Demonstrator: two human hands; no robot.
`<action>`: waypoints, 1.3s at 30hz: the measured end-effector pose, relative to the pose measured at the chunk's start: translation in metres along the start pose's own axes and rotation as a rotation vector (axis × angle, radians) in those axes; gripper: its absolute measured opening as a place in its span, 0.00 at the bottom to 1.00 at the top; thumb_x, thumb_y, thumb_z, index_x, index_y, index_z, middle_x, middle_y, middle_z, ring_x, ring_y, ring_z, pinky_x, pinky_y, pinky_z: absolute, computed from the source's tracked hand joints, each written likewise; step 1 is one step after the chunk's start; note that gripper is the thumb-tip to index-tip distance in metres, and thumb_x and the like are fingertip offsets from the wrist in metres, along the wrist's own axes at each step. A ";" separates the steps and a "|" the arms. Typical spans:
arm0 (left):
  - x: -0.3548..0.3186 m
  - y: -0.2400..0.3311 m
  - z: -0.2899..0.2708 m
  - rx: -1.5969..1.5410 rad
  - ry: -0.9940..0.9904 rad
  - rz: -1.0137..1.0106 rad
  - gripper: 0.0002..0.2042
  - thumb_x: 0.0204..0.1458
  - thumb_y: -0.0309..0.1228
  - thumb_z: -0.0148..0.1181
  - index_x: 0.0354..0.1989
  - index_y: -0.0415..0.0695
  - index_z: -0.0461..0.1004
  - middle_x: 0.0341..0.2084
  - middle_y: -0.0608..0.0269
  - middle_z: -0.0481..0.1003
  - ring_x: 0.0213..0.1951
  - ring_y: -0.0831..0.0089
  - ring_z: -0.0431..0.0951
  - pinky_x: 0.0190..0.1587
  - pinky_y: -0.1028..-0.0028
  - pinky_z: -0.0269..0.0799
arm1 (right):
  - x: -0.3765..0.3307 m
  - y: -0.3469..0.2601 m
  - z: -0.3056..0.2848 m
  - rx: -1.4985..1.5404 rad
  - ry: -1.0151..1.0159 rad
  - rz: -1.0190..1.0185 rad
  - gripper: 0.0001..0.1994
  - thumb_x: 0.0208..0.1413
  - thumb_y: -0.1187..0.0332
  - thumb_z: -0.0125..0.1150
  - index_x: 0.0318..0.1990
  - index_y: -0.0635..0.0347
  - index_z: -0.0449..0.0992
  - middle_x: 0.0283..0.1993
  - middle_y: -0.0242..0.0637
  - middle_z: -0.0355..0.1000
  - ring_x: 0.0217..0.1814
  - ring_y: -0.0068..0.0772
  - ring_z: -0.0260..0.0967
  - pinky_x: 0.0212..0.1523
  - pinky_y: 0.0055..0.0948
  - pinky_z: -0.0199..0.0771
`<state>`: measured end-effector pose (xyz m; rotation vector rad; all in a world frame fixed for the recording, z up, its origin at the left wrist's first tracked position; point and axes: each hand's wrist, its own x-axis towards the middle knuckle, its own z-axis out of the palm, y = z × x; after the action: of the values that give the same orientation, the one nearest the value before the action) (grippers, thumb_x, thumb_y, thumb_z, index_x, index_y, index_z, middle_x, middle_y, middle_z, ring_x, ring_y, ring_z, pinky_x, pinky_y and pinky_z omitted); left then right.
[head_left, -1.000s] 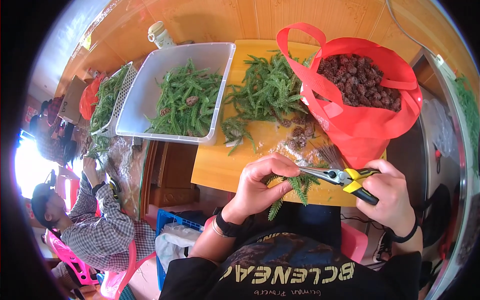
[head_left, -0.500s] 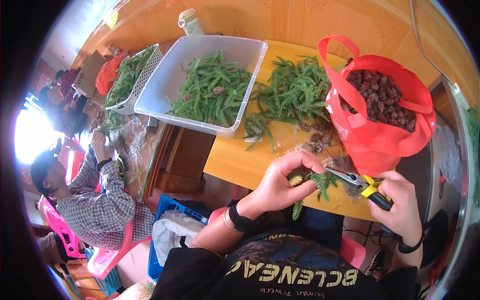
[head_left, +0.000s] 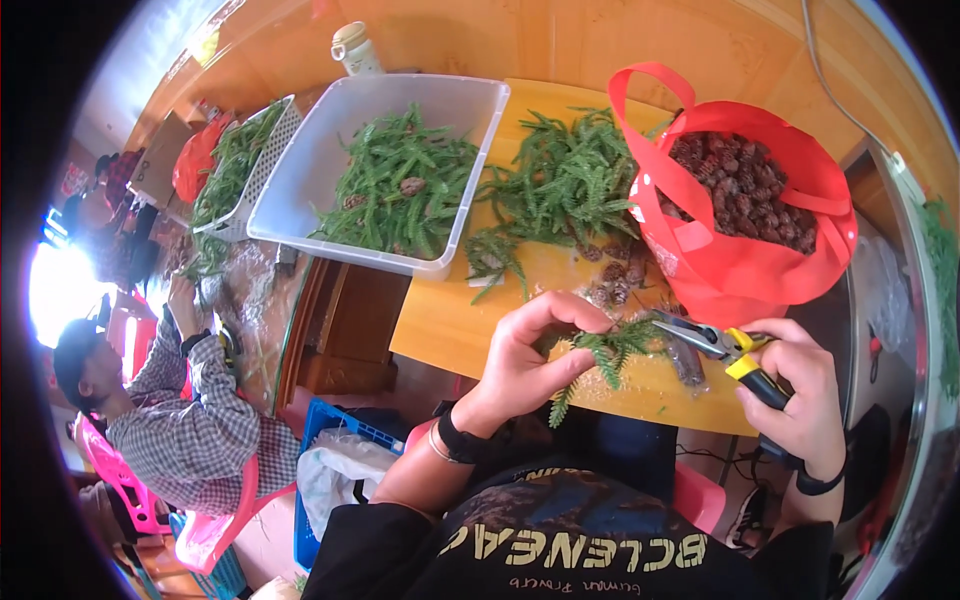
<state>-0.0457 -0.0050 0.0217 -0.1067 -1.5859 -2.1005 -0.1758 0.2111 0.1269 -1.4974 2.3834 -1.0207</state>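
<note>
Pinched in left hand (head_left: 525,365): green conifer sprig (head_left: 600,355), held over the wooden table (head_left: 450,315) edge. Right hand (head_left: 800,395) closed round yellow-handled pliers (head_left: 715,345), nose at the sprig's tip. Trimming step, seemingly; next needs a clean squeeze clear of fingers.

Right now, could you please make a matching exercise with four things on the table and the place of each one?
Things:
1. green sprig
2. pliers
3. brown cones
4. clear plastic bin

Places:
A. in the red bag
B. at the left end of the table, filled with green sprigs
C. held by the left hand
D. held by the right hand

Pairs: 1-C, 2-D, 3-A, 4-B
</note>
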 end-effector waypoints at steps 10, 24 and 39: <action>0.000 -0.003 0.002 0.058 -0.009 0.042 0.11 0.45 0.28 0.63 0.33 0.37 0.68 0.32 0.57 0.72 0.39 0.69 0.73 0.44 0.72 0.68 | 0.003 0.006 0.004 -0.082 -0.077 -0.083 0.10 0.30 0.76 0.61 0.17 0.63 0.63 0.23 0.43 0.67 0.35 0.47 0.69 0.33 0.34 0.68; 0.002 0.004 -0.004 0.108 -0.028 -0.045 0.11 0.41 0.24 0.64 0.32 0.36 0.70 0.32 0.58 0.73 0.38 0.71 0.72 0.43 0.74 0.67 | 0.005 0.000 0.010 -0.153 0.025 -0.143 0.09 0.30 0.77 0.60 0.17 0.61 0.64 0.16 0.37 0.61 0.26 0.43 0.66 0.34 0.35 0.71; 0.002 0.003 -0.001 0.089 -0.058 -0.001 0.10 0.46 0.27 0.61 0.35 0.36 0.70 0.36 0.58 0.71 0.42 0.70 0.70 0.48 0.73 0.64 | 0.006 -0.007 0.014 -0.133 0.031 -0.117 0.09 0.30 0.78 0.59 0.18 0.62 0.63 0.15 0.38 0.61 0.24 0.45 0.64 0.35 0.37 0.71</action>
<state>-0.0458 -0.0071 0.0245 -0.1368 -1.7116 -2.0410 -0.1672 0.1980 0.1218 -1.6970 2.4536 -0.9307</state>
